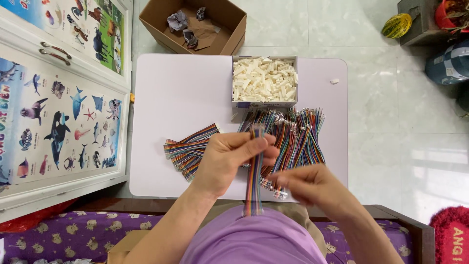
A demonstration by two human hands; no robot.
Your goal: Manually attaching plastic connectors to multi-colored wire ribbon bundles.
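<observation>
Over the desk (171, 88), left hand (227, 161) fingers pinch a light, limp ribbon cable (253, 190) near its top; right hand (308, 186) fingers grip cables (293, 142).

A ribbon cable (254, 171) of smooth, multicoloured plastic-sheathed wires was seen. The same plastic sheathing was noted on the right pile (293, 139) and the left pile (188, 149). Connectors (264, 79) of matt, off-white plastic were held in a small tray (264, 103), material unclear. A smooth, matt, pale table (171, 98) was recorded. A box (229, 22) of matt brown cardboard with crumpled paper was noted. The floor (391, 127) was glossy tile. Purple cloth (254, 242) looked soft and matt.
</observation>
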